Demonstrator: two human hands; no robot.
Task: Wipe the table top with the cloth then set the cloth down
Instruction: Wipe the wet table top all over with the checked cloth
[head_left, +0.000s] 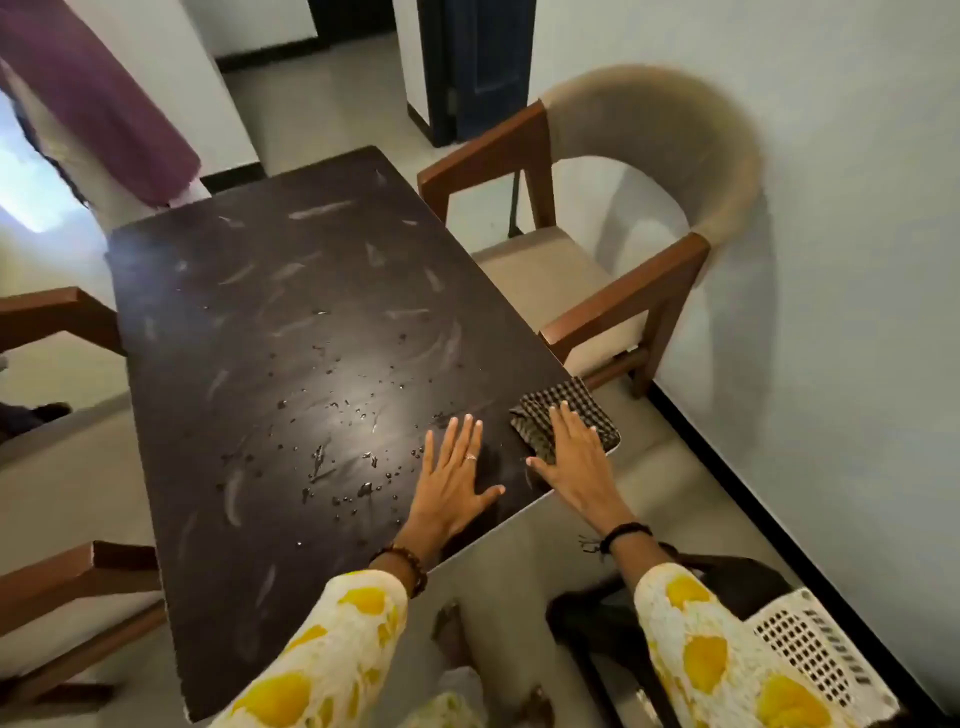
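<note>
The right hand lies flat on the cloth, fingers straight. The cloth sits at the table corner. The left hand lies flat beside it

A dark table top bears water droplets, smears, and a checked cloth at its corner.

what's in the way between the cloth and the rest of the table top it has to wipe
Only the left hand, lying flat on the table top just beside the cloth that the right hand presses at the corner. Beyond it, only water drops and smears.
</note>
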